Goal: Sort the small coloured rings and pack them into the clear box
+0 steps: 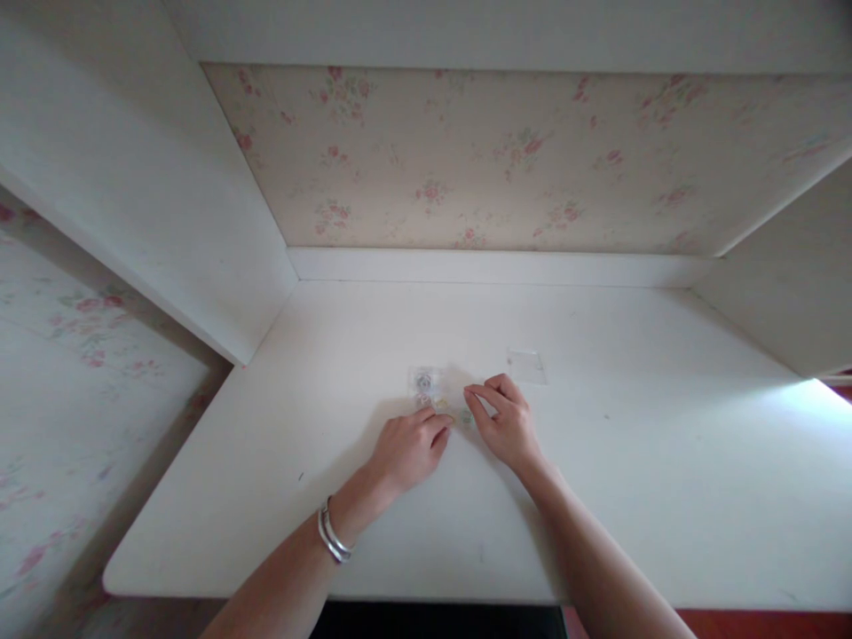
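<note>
A clear container [424,382] lies just beyond the left hand [411,446].
That hand curls at its near side, seemingly steadying it; I can't tell if it grips. With the outline partly hidden, its long axis is unclear. The right hand [504,419] pinches rightward of it, any hold too small to see, near a clear sheet [528,367] on the desk [639,506].

A little box [436,380] sits on the desk [666,461], just past the left hand [411,448]. Farther right, a flat piece [527,366] lies past the right hand [504,426]. Between the hands is a bit [467,416] (too tiny to name). The wall [479,160] stands behind them all.
</note>
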Demonstrator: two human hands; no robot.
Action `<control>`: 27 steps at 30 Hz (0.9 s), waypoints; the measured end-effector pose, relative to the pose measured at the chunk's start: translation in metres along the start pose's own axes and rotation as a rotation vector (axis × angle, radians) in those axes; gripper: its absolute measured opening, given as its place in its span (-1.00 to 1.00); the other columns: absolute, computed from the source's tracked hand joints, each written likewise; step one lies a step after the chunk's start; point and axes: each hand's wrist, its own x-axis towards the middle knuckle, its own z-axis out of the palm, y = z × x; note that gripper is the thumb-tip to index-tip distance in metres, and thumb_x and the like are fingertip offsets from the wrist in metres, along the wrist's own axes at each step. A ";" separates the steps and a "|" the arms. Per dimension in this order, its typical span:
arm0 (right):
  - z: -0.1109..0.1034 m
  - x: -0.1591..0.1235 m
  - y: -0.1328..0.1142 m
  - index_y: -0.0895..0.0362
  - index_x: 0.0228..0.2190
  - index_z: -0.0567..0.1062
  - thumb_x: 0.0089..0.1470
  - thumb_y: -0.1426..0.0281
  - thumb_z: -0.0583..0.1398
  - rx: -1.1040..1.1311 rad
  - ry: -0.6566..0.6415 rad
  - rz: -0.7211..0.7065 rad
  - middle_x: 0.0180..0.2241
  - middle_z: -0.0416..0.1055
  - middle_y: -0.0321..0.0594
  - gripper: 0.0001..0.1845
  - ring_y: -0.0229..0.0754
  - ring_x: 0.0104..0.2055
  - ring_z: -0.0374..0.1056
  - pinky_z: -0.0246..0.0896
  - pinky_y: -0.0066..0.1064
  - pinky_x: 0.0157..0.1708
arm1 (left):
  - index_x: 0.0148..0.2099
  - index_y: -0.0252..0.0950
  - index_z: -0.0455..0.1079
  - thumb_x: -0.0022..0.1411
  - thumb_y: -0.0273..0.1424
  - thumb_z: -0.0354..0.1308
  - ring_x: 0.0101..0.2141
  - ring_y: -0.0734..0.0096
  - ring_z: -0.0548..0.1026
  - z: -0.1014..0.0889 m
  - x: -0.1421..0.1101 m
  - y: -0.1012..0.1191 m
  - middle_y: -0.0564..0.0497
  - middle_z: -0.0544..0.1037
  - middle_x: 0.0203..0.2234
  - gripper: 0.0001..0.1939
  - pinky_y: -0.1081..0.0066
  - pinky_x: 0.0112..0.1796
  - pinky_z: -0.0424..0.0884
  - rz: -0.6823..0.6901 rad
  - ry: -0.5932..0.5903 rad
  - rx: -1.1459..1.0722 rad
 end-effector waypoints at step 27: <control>-0.015 0.002 -0.006 0.06 -0.33 0.54 0.17 0.37 0.09 -0.003 -0.069 -0.039 -0.42 0.32 -0.24 -0.79 -0.27 -0.38 0.25 0.06 -0.38 -0.29 | -0.18 -0.17 0.45 0.33 -0.34 -0.09 -0.41 0.50 0.44 -0.005 0.021 0.011 0.04 0.44 -0.39 -0.73 0.51 -0.36 0.32 -0.127 0.257 0.050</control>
